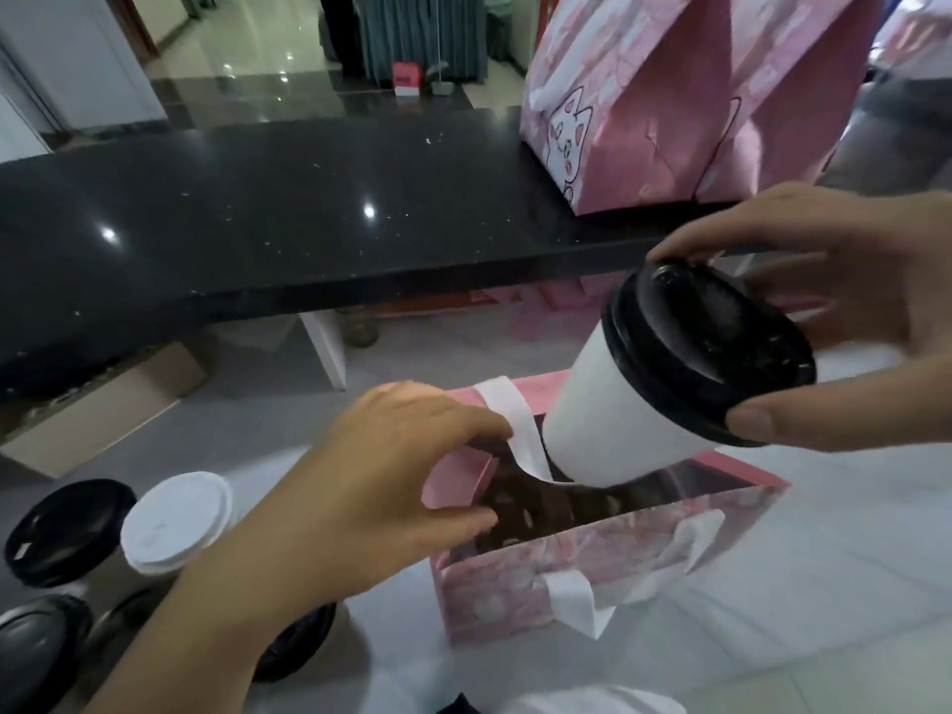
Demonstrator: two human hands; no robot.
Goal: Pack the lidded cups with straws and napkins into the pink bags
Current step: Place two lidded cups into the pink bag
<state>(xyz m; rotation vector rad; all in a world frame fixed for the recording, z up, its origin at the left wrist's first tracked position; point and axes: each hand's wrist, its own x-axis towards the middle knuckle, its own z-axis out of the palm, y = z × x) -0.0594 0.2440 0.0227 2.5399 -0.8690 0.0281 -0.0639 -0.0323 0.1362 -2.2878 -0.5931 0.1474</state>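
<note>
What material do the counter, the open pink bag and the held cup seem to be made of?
Counter: probably polished dark stone, glossy and speckled, mirroring lights.
Pink bag: likely printed paper, with sharp creased folds.
Cup: apparently matte white paper; its black lid looks like moulded plastic.

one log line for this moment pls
step: cup into bag | right hand: holds white cup by black lid, tilted over open pink bag | left hand: holds bag rim open | straws, napkins: not visible
</note>
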